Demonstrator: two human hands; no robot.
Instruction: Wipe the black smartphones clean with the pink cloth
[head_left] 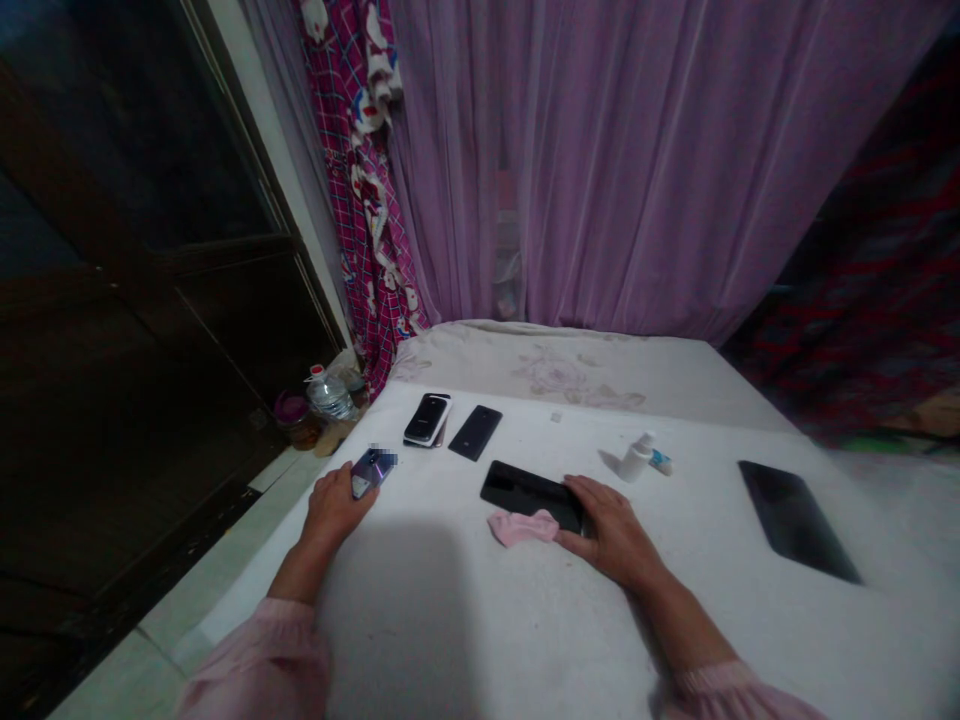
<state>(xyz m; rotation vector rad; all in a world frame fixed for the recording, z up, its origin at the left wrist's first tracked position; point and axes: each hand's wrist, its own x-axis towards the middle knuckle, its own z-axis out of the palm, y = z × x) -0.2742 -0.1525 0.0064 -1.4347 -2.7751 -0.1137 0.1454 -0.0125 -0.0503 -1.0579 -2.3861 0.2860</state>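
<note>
My left hand (334,508) grips a shiny purple-blue smartphone (370,474) by its near edge, at the left side of the white-covered surface. My right hand (611,530) is closed round the right end of a larger black smartphone (525,488), which lies on the cloth. A crumpled pink cloth (521,527) rests against that phone's near side, close to my right thumb. Beyond my left hand, a black and white phone (428,418) sits on top of another one. Beside them lies a dark phone (475,432).
A white spray bottle (636,457) stands by a small blue and white tube (661,461). At the right lies a black tablet (796,520). A large water bottle (330,393) and a pink-lidded jar (296,420) stand on the floor at left. Purple curtains (615,170) hang behind.
</note>
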